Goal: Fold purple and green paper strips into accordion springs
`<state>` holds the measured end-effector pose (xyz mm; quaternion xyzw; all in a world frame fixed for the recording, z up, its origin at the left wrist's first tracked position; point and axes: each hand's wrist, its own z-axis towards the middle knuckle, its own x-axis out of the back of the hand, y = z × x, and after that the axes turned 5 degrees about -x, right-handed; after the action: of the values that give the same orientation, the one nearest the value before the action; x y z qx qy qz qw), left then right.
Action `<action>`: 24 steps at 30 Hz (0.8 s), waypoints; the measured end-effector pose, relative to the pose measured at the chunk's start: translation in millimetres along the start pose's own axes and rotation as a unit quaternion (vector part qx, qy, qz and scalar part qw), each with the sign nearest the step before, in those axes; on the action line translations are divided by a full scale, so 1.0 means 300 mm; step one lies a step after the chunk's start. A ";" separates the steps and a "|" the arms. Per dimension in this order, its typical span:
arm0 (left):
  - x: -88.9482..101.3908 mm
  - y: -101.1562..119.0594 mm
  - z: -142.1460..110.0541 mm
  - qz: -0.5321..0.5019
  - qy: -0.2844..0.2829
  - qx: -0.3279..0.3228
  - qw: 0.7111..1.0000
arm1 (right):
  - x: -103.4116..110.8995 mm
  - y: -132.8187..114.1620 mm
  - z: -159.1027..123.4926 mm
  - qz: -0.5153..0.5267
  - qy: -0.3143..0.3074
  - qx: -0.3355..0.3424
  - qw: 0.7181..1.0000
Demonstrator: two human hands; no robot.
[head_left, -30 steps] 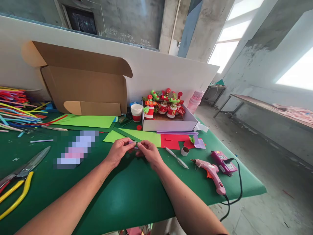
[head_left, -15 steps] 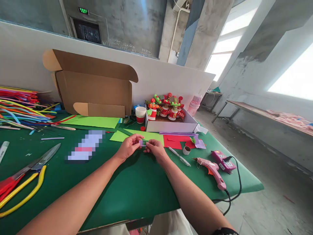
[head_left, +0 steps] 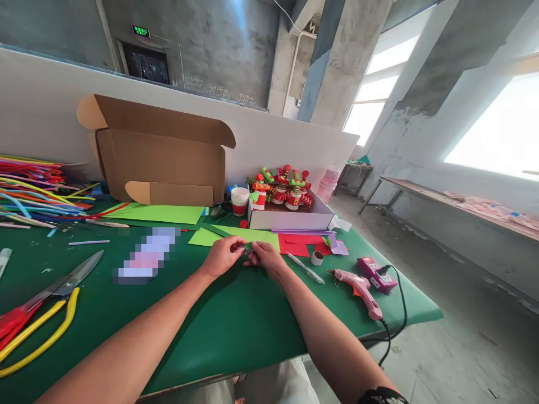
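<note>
My left hand (head_left: 222, 258) and my right hand (head_left: 268, 259) meet above the green table, fingertips almost touching. Both are closed in a pinch on a small purple paper piece (head_left: 247, 252), mostly covered by the fingers and darker from this angle. Just behind them lies a light green paper sheet (head_left: 202, 238). Right of my right hand are red paper (head_left: 291, 248), a white pen (head_left: 306, 268) and a short paper tube (head_left: 317, 258). Beyond the pen rests a pink glue gun (head_left: 357, 292), its cord hanging off the table edge.
A white box (head_left: 290, 221) holds several red and green paper figures (head_left: 293, 196). Stacked paper cups (head_left: 240, 201) stand beside it. An open cardboard box (head_left: 160, 163) is behind. Large scissors (head_left: 63, 297) and pipe cleaners (head_left: 37, 191) lie left; a purple device (head_left: 377, 274) sits right.
The purple piece between my fingertips has turned and shows less of its face. Both hands stay close together. The whole view has shifted slightly.
</note>
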<state>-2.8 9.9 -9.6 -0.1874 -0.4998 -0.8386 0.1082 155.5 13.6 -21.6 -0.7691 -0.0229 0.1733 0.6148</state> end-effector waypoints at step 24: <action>0.004 0.006 -0.003 -0.283 0.001 0.208 0.936 | -0.014 0.007 -0.013 -0.061 -0.027 0.004 0.998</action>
<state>-3.3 8.2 -8.0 -0.0109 -0.6952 -0.7122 -0.0967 152.4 8.4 -22.0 -0.7587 -0.0857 0.1568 0.6265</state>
